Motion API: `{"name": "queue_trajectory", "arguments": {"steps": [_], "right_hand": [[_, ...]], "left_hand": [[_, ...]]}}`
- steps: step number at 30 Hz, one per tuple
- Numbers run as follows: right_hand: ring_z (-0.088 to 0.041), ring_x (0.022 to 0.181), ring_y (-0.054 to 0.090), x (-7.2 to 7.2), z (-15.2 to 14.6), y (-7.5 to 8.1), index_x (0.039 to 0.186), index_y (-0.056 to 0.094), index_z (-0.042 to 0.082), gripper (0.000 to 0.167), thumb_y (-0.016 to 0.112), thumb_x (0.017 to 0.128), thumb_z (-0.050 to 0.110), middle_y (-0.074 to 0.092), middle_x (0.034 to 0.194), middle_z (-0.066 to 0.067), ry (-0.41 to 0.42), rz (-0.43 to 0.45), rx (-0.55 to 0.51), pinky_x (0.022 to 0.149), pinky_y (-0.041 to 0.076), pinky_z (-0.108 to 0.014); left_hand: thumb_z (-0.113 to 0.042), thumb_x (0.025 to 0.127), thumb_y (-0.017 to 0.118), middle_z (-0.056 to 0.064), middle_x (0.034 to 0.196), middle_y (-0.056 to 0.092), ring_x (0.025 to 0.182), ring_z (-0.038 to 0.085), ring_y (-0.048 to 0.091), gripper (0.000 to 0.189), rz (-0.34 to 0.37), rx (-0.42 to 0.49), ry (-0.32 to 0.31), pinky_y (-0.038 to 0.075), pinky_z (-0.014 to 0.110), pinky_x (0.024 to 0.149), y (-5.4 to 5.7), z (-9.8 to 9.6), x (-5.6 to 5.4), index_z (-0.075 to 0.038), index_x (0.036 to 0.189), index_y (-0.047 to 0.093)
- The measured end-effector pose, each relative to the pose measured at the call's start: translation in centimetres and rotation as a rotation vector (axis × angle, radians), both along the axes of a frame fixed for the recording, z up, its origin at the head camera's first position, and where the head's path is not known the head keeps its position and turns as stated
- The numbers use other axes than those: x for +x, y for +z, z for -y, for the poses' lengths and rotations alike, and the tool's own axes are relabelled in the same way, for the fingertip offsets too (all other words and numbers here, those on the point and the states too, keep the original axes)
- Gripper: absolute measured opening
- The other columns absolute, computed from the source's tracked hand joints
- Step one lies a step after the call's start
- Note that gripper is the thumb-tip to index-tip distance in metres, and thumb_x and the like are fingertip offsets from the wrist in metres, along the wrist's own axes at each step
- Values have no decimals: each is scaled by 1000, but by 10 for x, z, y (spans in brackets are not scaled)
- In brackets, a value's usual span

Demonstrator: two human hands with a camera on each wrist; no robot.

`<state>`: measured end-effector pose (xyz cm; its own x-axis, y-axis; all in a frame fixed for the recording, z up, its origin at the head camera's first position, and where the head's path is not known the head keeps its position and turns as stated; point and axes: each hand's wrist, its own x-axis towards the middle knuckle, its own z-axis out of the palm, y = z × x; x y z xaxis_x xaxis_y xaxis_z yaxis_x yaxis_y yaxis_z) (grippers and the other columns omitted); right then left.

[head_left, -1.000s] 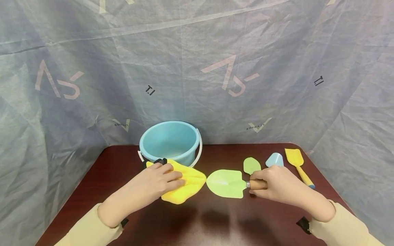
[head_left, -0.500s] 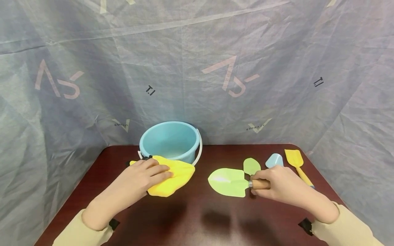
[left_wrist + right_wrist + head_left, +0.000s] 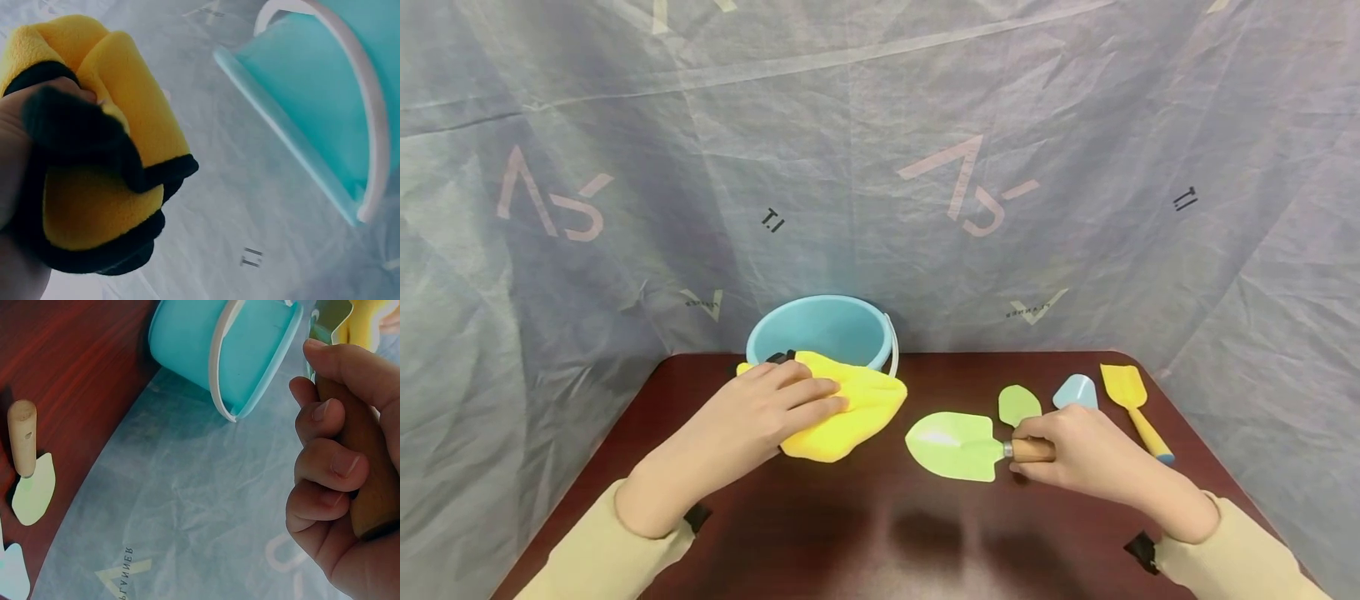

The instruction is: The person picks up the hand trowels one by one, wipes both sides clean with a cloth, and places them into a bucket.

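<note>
A yellow cloth with dark edging is bunched in my left hand, whose fingers grip it in front of the bucket. Folds of the cloth hang around the thumb in the left wrist view. My right hand holds a green trowel by its wooden handle, fingers curled round it. The blade points left toward the cloth, with a gap between them in the head view. The light blue bucket stands behind the cloth, which hides its lower front.
At the right of the dark red table lie a smaller green trowel, a light blue shovel and a yellow shovel. The bucket's white handle hangs down its side. A grey printed curtain hangs behind the table.
My left hand drew the cloth left, away from the trowel tip, then moved it back right and up, over the bucket's front. The right hand and trowel stay nearly still.
</note>
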<state>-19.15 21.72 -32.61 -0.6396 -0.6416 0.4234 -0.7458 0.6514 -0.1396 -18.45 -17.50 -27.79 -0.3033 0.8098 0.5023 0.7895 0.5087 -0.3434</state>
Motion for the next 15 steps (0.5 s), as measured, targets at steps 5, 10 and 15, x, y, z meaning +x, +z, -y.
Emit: {"name": "queue_trajectory", "arguments": {"steps": [5, 10, 15], "right_hand": [[9, 52, 23, -2, 2, -2, 69, 53, 34, 31, 80, 66, 18, 24, 58, 26, -6, 14, 10, 45, 27, -12], [8, 52, 24, -2, 6, -3, 69, 54, 34, 30, 80, 65, 19, 25, 58, 26, -21, 16, 19, 44, 26, -12], [8, 53, 20, -3, 9, -3, 67, 50, 34, 32, 79, 66, 19, 19, 60, 24, -14, 6, 26, 45, 19, -11]], "left_hand": [[-2, 73, 73, -6, 112, 64, 98, 19, 55, 47, -76, -10, -49, 46, 29, 74, 10, -17, 0, -17, 118, 64], [-3, 75, 72, -7, 108, 65, 93, 18, 55, 42, -135, -28, -99, 45, 26, 72, 13, -32, -2, -16, 114, 65], [-3, 76, 72, -8, 106, 65, 93, 16, 56, 39, -153, -45, -143, 44, 24, 71, 10, -45, -6, -18, 111, 65]]}}
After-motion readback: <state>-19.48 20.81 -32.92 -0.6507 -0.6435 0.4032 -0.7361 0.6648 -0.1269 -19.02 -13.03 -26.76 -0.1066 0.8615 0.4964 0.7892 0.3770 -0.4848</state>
